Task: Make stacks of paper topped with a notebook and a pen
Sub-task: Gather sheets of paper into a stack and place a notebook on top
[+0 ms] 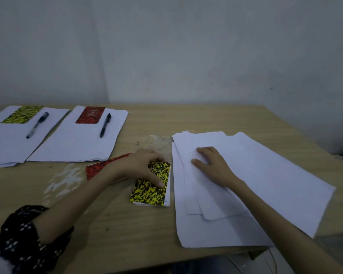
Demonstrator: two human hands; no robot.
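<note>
Two paper stacks lie at the far left. One (6, 143) carries a yellow-black notebook (21, 114) and a pen (37, 125). The other stack (75, 143) carries a red notebook (90, 115) and a black pen (105, 125). My left hand (145, 165) rests, fingers spread, on a yellow-black notebook (150, 194) that tops a small pile. A red notebook (99, 168) lies partly under my wrist. My right hand (214, 165) presses flat on a loose spread of white sheets (265, 184) at the right.
The wooden table (117, 224) has pale scuffed patches near its middle. Grey walls stand close behind it. The loose sheets overhang the table's near right edge, where thin cords hang below.
</note>
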